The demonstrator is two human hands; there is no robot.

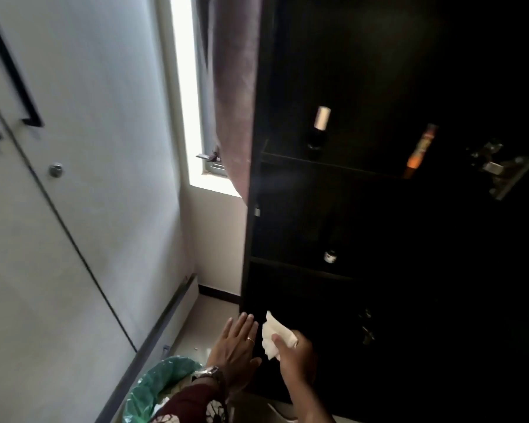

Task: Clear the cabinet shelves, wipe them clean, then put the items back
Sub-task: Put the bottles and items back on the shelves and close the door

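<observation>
A tall dark cabinet stands open on the right, its shelves deep in shadow. On the upper shelf stand a dark bottle with a white cap and an orange bottle. A small dark jar sits on the shelf below. My right hand pinches a crumpled white tissue in front of the lowest compartment. My left hand is flat with straight fingers, beside the cabinet's left edge, with a ring and a wristwatch on it.
A bin with a green liner sits on the floor at bottom left. White wardrobe doors with black handles fill the left. A bright window with a purple curtain lies between them and the cabinet. Metal hinges show at right.
</observation>
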